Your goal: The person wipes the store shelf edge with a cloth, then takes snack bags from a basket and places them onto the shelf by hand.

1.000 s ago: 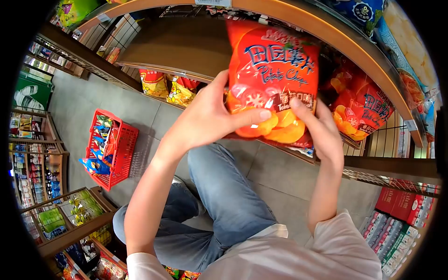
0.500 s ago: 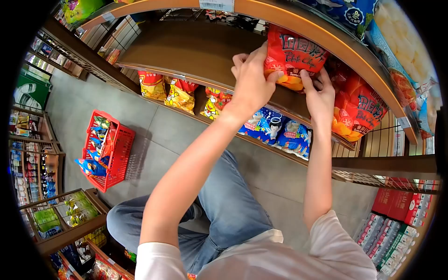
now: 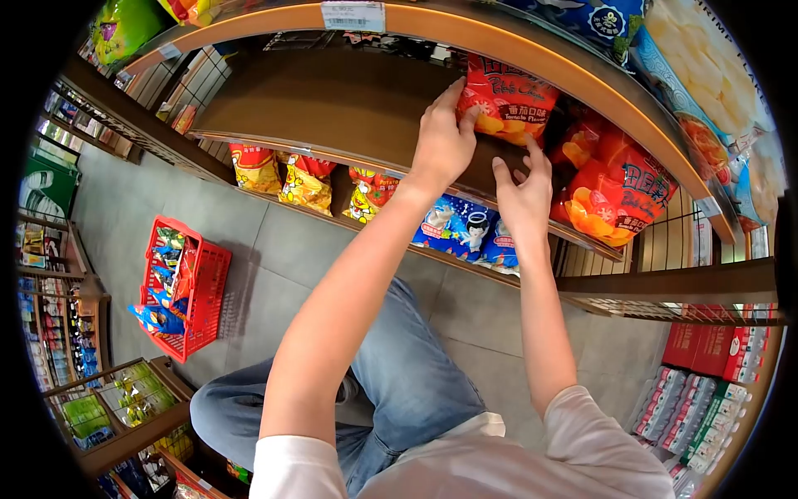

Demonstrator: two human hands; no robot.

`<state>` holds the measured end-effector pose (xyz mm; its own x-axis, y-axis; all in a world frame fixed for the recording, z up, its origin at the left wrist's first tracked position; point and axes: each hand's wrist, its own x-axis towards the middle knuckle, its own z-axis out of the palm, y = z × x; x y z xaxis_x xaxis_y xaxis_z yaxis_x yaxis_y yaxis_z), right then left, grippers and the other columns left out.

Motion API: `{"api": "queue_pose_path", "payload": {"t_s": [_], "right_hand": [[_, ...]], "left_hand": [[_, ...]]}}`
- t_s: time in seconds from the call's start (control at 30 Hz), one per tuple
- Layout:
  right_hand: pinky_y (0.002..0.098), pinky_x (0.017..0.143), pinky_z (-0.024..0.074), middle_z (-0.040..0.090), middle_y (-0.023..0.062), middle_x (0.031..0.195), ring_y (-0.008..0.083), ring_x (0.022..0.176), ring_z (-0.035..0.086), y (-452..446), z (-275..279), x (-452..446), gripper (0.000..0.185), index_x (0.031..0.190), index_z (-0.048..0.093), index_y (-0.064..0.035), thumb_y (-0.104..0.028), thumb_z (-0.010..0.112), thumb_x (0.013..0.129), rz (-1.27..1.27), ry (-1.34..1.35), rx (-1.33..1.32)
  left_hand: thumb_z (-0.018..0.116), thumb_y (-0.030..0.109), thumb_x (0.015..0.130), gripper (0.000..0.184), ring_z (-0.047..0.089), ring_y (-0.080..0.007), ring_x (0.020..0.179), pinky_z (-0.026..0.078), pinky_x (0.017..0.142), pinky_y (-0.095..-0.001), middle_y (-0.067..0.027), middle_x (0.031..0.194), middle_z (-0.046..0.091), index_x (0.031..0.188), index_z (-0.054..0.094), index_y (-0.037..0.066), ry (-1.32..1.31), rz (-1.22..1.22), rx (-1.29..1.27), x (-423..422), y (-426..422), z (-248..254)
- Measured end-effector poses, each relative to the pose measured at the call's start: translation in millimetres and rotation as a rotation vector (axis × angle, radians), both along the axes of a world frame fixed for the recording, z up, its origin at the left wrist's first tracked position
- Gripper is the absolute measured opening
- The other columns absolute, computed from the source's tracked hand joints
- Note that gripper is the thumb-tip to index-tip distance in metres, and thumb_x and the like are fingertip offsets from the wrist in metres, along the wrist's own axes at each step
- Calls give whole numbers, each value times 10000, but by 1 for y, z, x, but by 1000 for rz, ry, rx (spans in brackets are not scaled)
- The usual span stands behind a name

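Note:
A red bag of tomato-flavour potato chips (image 3: pixel 509 98) stands upright on the brown shelf, its top hidden by the orange shelf edge above. At the bag's left side is my left hand (image 3: pixel 445 141), thumb against the front corner and fingers along the side. Just below its lower right corner, my right hand (image 3: pixel 525 195) has its fingers apart; a fingertip reaches the bag's bottom edge. Farther right, a matching red chip bag (image 3: pixel 619 187) leans on the same shelf, with more red packaging behind it.
Yellow-red snack bags (image 3: pixel 307 185) and blue bags (image 3: pixel 457 226) fill the lower shelf. A red shopping basket (image 3: pixel 204 291) with several packets stands on the grey floor at left. The orange shelf edge (image 3: pixel 449 29) overhangs my hands. Bottled drinks (image 3: pixel 686 407) are stacked at lower right.
My right hand has come off the bag's right side and dropped lower, its fingers spreading. My left hand stays at the bag. The view has shifted slightly.

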<state>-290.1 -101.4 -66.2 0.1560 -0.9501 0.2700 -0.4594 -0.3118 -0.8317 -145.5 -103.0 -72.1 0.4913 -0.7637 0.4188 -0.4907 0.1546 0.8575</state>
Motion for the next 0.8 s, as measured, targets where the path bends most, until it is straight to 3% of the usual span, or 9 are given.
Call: {"api": "queue_pose_path", "payload": {"t_s": [0.27,0.33,0.4,0.47,0.5,0.6,0.63,0.8], "right_hand": [[411,1055,460,524,245,1363,363,1234,548,15,6,-8,520,1361,513,33,-97,684,887,49,-37,-2],[401,1057,465,548,239,1343,340,1222,567,17,3,-9,495,1355,517,37,-82,671,900,77,-70,-12],[390,1058,469,572,233,1323,317,1210,586,21,3,-3,469,1348,520,42,-67,659,913,107,-108,-18],[364,1056,478,625,215,1260,265,1176,620,29,8,7,416,1334,524,56,-36,626,942,201,-359,77],[345,1010,516,656,202,1205,237,1122,651,36,13,15,344,1301,540,64,-18,591,971,221,-435,84],[338,953,553,656,199,1200,236,1081,670,50,19,38,301,1268,557,58,-24,589,981,339,-640,196],[325,868,590,672,184,1153,217,998,693,54,18,47,256,1232,577,53,-38,580,993,359,-689,164],[298,761,605,697,153,1029,164,842,694,77,27,78,229,1192,607,47,-88,576,1010,487,-726,236]], "left_hand": [[600,177,990,430,647,-331,1151,513,957,-367,-248,1290,616,1340,516,-59,33,91,-35,4,33,9],[601,175,992,397,645,-310,1153,513,962,-373,-240,1267,628,1312,537,-53,141,30,58,6,54,22],[599,165,996,336,667,-278,1107,528,922,-352,-218,1204,662,1261,575,-42,53,59,-6,13,70,20],[603,151,996,281,689,-251,1047,539,883,-334,-197,1132,689,1203,607,-37,78,-11,29,17,92,34],[609,146,996,250,695,-192,960,548,814,-296,-154,1065,703,1163,622,-40,74,-3,64,19,103,41],[622,132,990,236,675,-148,910,551,759,-271,-119,1027,698,1147,626,-43,192,-62,153,32,132,54],[640,115,979,225,657,-113,876,548,708,-253,-91,1005,688,1136,625,-46,161,-74,96,37,139,53],[685,75,925,146,674,-139,784,526,632,-260,-92,890,709,1036,672,-20,0,-52,59,60,185,73]]}}
